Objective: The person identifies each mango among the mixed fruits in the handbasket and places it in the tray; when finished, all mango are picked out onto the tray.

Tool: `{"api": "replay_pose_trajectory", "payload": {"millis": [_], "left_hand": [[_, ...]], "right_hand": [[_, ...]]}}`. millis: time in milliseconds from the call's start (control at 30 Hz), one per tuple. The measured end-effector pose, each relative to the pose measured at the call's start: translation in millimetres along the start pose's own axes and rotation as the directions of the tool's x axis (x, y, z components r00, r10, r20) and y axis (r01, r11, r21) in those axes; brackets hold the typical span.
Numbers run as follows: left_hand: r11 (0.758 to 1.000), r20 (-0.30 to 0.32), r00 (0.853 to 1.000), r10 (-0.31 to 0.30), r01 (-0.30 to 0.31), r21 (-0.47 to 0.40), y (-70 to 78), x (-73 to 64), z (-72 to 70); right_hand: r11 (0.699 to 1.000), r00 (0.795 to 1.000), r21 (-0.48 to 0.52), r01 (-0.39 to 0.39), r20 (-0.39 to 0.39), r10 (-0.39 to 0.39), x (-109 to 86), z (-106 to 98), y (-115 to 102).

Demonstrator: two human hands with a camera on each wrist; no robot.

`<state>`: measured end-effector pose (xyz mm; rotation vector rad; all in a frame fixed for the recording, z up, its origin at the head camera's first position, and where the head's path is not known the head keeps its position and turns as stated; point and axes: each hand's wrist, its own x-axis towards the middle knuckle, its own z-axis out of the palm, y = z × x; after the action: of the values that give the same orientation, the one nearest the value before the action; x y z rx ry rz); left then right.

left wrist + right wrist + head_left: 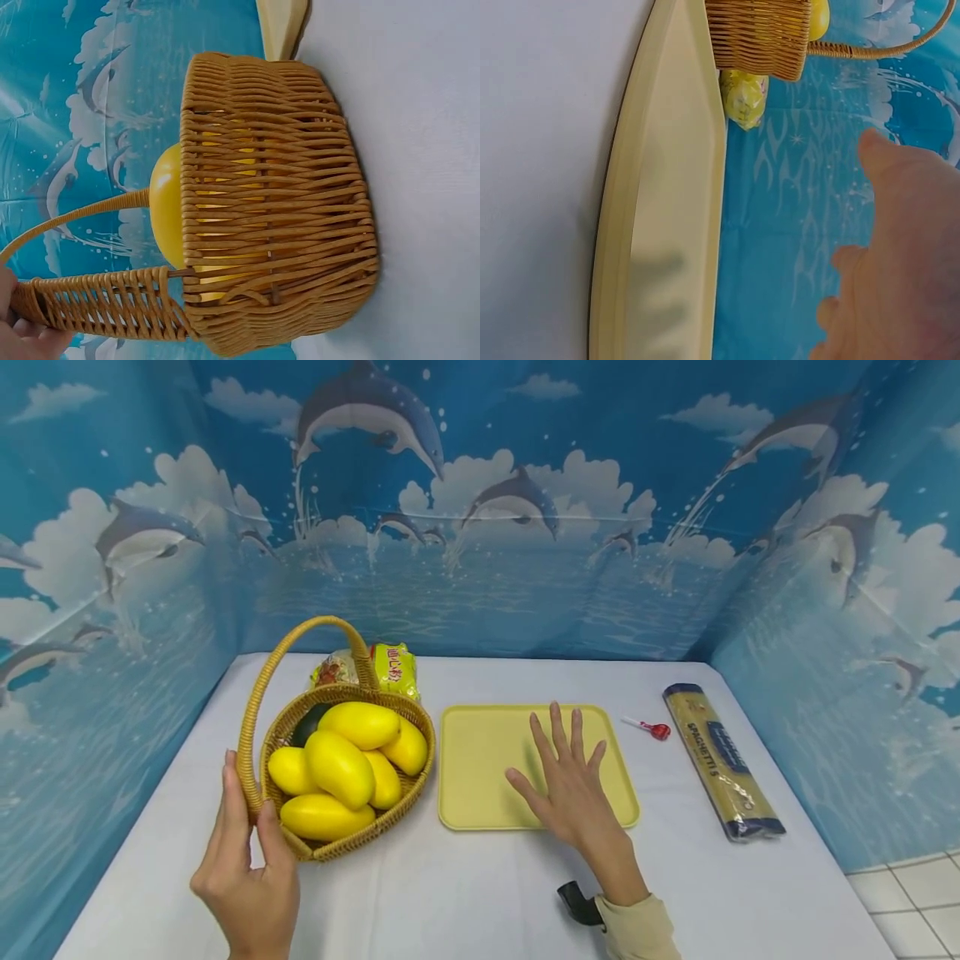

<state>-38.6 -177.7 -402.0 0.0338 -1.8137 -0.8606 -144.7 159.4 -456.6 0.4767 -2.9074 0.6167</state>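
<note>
On the left of the table stands a wicker basket (414, 793) of yellow mangoes (339, 768). A dark green, rounded thing (309, 725) lies partly hidden behind them. My left hand (251, 877) holds the basket's arched handle (247, 735) low on its left side, thumb on one face and fingers on the other. In the left wrist view, the basket's woven side (277, 225) stands close to the white cloth. Over a pale yellow tray (480, 768), my right hand (570, 797) is spread flat with the fingers apart, holding nothing. Its shadow falls on the tray floor.
Behind the basket lies a yellow food packet (395, 670), partly covered by it. Right of the tray are a red lollipop (658, 732) and a long spaghetti pack (712, 752). A black curved piece (577, 906) sits at my right cuff. Dolphin-print curtains surround the table.
</note>
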Motion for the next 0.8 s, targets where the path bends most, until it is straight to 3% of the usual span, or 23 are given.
{"api": "replay_pose_trajectory", "payload": {"millis": [300,467,800], "left_hand": [[1.000,-0.001,1.000,-0.027,0.027,0.008,-6.4,-16.7,-5.9],[0.999,-0.002,0.999,-0.046,0.046,0.008,-7.8,-26.4,-7.0],[0.999,-0.023,0.999,-0.035,0.034,-0.012,-8.0,-26.8,-6.5]], "right_hand": [[0.999,0.997,0.017,0.036,0.068,-0.037,2.4,-6,0],[0.998,0.996,0.001,0.059,0.069,-0.059,5.0,-9,1],[0.997,0.995,-0.016,0.077,0.070,-0.076,22.4,-31,0]]}}
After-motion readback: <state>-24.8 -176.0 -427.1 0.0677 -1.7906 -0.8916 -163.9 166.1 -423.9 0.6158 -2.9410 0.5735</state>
